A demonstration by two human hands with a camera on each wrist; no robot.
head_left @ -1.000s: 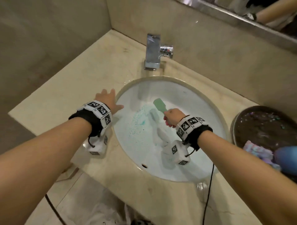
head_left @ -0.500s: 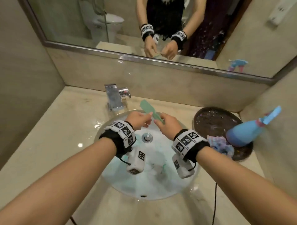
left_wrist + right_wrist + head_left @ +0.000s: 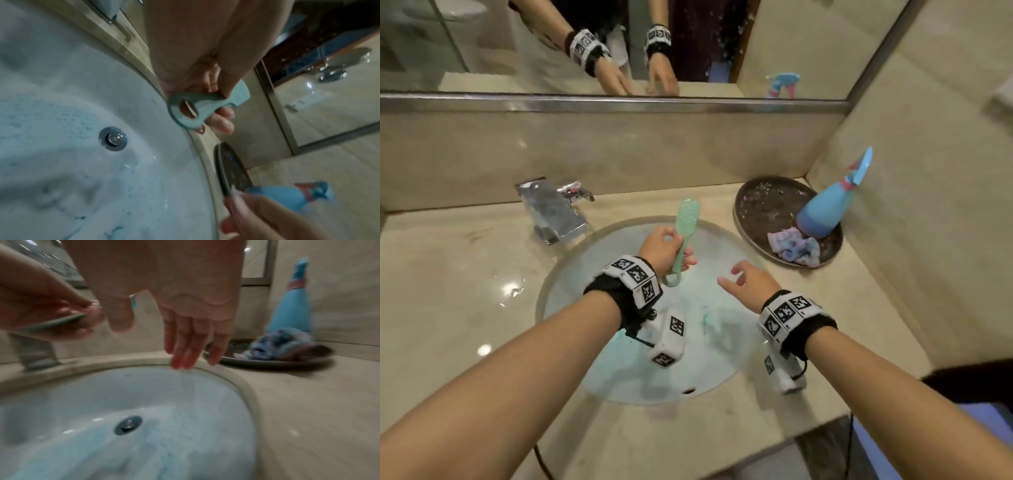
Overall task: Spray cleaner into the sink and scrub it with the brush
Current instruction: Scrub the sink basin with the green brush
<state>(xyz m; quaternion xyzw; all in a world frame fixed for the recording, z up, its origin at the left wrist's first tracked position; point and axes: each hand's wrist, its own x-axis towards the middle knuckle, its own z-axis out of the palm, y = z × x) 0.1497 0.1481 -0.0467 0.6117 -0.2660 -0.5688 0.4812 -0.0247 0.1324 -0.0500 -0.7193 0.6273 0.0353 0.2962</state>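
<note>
My left hand point(image 3: 664, 251) grips the handle of the green scrub brush point(image 3: 686, 226) above the far side of the white sink point(image 3: 571, 274), brush head pointing up and away. In the left wrist view the looped end of the brush handle point(image 3: 185, 112) sticks out below my curled fingers. Blue foam streaks the sink basin point(image 3: 185, 443) around the drain point(image 3: 128, 425). My right hand point(image 3: 748, 282) hovers open over the sink's right side, fingers point(image 3: 185, 344) straight and holding nothing. The blue spray bottle point(image 3: 825, 209) stands on the dark tray point(image 3: 760, 212) to the right.
A chrome faucet point(image 3: 554, 209) stands behind the sink at left. A crumpled blue-and-pink cloth point(image 3: 794, 246) lies on the tray beside the bottle. A mirror point(image 3: 585, 44) runs along the back wall; a side wall closes off the right. Beige counter point(image 3: 448, 274) spreads to the left.
The brush passed from my right hand to my left. My right hand let go and drew back to the right, open. The view tilted up from the sink to the mirror.
</note>
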